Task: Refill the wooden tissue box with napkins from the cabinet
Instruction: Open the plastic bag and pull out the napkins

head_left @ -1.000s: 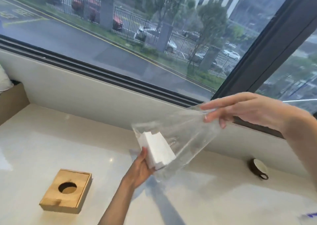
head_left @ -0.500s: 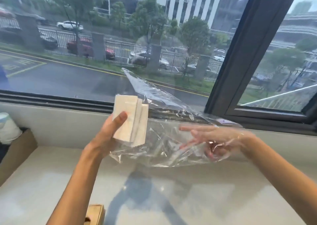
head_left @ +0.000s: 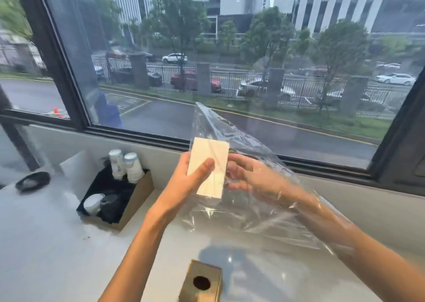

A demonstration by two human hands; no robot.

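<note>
Napkins [head_left: 210,166] (one stack) gripped by left hand [head_left: 184,186]; one wooden tissue box [head_left: 201,282] below.

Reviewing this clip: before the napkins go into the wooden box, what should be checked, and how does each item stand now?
1. Napkin stack held firmly by left hand: ok.
2. Stack free of the clear plastic bag: not ok, the film is draped against it.
3. Right hand free: not ok, it is inside the bag.
4. Wooden tissue box within reach on the counter: ok.
5. Box opened for loading: cannot tell, only its round hole shows.
</note>
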